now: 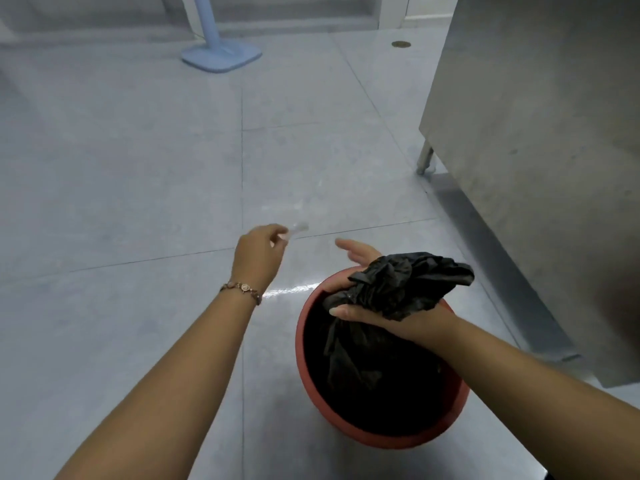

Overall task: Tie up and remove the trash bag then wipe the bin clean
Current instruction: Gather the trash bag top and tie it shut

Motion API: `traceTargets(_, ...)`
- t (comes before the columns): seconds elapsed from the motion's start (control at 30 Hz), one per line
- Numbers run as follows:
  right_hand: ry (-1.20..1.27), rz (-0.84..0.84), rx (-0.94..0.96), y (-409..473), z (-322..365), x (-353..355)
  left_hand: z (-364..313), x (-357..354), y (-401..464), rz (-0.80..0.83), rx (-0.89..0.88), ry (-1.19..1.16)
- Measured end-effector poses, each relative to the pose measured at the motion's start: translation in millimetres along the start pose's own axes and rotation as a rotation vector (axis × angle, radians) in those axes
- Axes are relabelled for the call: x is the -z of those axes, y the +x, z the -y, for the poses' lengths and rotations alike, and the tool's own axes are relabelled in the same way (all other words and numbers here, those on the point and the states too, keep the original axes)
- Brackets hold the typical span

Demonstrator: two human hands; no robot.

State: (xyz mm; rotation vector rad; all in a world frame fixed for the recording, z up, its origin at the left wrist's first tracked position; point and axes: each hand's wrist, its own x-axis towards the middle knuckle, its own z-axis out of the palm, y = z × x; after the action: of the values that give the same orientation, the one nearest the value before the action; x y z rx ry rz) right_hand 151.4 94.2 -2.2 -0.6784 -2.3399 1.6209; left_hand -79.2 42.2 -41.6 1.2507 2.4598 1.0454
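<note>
Black trash bag (374, 341) sits inside the red bin (304, 344), on the tiled floor (138, 150) beside a steel cabinet (536, 150). Bag neck gathered and bunched above the rim. Right hand (377, 306) cups the bunch from below, thumb across, fingers partly spread: a loose grasp, not a clench. No finished knot discernible.

Left hand (258, 252) is well apart from the bag, fingers pinched on a small pale object, blurred, unidentifiable.

Risks: one-handed hold lets the gather unfurl; lifting before knotting could spill contents into the bin; thin film may tear if yanked; light bin may lift with the bag.
</note>
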Motion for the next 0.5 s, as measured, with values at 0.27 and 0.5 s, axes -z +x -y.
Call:
traceTargets(0.27, -0.158, -0.172, -0.156, 22, 33, 6, -120, 58, -26, 0.452, -0.303, 0.075)
traceTargets(0.5, -0.602, -0.252, -0.081, 18, 22, 17, -110, 58, -46, 0.486, -0.016, 0.051)
